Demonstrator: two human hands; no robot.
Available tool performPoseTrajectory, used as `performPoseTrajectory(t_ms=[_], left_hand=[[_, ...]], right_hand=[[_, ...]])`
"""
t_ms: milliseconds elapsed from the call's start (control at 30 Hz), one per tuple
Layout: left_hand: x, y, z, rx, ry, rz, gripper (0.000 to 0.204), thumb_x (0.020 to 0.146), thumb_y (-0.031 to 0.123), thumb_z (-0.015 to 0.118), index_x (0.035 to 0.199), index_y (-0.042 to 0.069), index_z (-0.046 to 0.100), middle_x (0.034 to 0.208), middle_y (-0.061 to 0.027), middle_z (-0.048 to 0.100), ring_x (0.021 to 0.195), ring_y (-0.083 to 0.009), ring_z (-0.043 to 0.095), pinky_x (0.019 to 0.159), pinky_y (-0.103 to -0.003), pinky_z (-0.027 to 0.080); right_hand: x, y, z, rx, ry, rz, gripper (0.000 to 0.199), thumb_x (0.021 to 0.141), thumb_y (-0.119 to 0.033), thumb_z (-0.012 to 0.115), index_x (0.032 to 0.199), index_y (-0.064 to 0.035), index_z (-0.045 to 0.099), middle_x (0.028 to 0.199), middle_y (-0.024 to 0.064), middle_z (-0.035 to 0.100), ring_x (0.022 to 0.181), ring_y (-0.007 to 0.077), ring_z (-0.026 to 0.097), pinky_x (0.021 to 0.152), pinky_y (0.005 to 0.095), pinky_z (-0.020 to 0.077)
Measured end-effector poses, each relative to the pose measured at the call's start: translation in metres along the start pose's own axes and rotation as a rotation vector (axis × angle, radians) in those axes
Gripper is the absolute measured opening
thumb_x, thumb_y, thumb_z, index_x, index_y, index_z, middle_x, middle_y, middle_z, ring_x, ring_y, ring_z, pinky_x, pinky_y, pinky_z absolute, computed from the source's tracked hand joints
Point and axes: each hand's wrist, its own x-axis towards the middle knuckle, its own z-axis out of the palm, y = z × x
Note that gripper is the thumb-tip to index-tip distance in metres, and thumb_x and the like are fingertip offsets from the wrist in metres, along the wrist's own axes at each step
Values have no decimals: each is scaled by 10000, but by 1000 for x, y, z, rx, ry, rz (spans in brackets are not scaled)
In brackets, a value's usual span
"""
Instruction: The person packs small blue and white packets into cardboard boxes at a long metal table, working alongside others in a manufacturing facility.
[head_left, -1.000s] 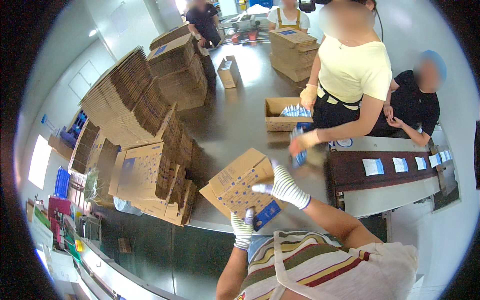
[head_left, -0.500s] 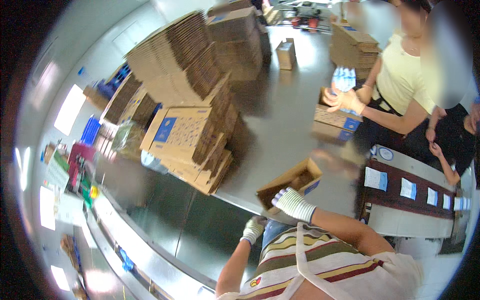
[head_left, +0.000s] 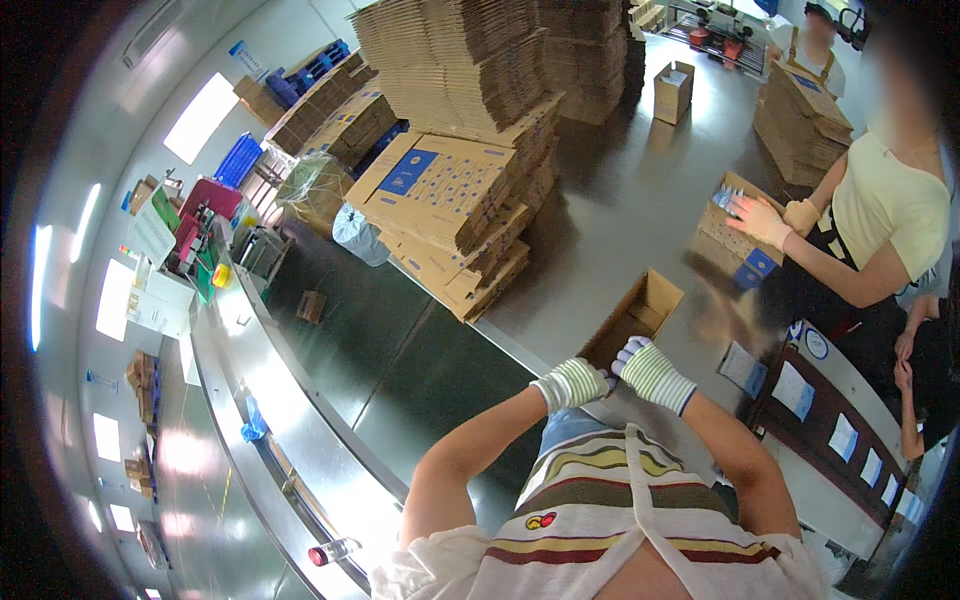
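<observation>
An open-topped cardboard box [head_left: 655, 303] stands near the table's front edge, its inside brown and shaded where it shows. My left hand [head_left: 575, 384], in a green-and-white striped glove, is closed at the near left corner of the box. In a matching glove, my right hand [head_left: 653, 375] has its fingers curled over the near right part of the rim. My hands partly hide the near end of the box, so the exact grip of the fingertips is hard to see.
Flattened cartons [head_left: 435, 180] are stacked high at the left of the metal table [head_left: 580, 250]. Across it, a co-worker's gloved hands [head_left: 770, 220] rest at another box [head_left: 722, 240] holding pouches. A conveyor [head_left: 815, 420] at right carries several pouches. One small box [head_left: 673, 92] stands farther back.
My left hand has come up from below the table edge to the box. My right hand has stayed at its rim. The co-worker's raised pouches are now down in their box. The view has shifted.
</observation>
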Motion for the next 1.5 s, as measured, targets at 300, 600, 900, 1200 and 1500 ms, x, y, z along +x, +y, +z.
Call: performPoseTrajectory(t_ms=[300, 600, 900, 1200, 1500], left_hand=[[16, 38, 4, -64, -185, -201, 233, 837, 157, 457, 981, 67, 616, 889, -126, 662, 764, -272, 653, 668, -409, 528], [20, 20, -4, -35, -255, -97, 229, 788, 211, 548, 991, 145, 630, 900, -119, 638, 812, -273, 637, 662, -400, 525], [25, 18, 19, 60, -122, -46, 365, 833, 193, 451, 1167, 76, 539, 1095, -212, 579, 910, -312, 615, 793, -403, 506], [31, 33, 14, 104, -149, -154, 194, 767, 210, 538, 867, 87, 649, 778, -153, 639, 642, -281, 632, 596, -428, 521], [34, 37, 1, 9, -174, -127, 143, 820, 206, 484, 866, 91, 555, 800, -117, 603, 696, -284, 626, 592, -423, 495]], right_hand=[[-13, -23, -21, 788, 562, 387, 341, 732, -167, 645, 1052, -105, 546, 1241, 135, 471, 1226, 319, 378, 1082, 482, 205], [6, -27, 27, 409, 344, 410, 354, 838, -347, 478, 1045, -102, 627, 1168, 90, 566, 1194, 264, 423, 1092, 490, 144], [2, -28, 6, 459, 347, 424, 293, 838, -303, 507, 1006, -100, 636, 1109, 65, 577, 1141, 240, 462, 1093, 471, 174], [-12, -27, 4, 502, 640, 398, 293, 790, -300, 575, 975, -74, 595, 1105, 118, 544, 1108, 293, 460, 1039, 478, 267], [-124, -21, 42, 599, 464, 874, 370, 850, -351, 545, 1070, -55, 568, 1110, 176, 558, 1048, 336, 514, 903, 442, 406]])
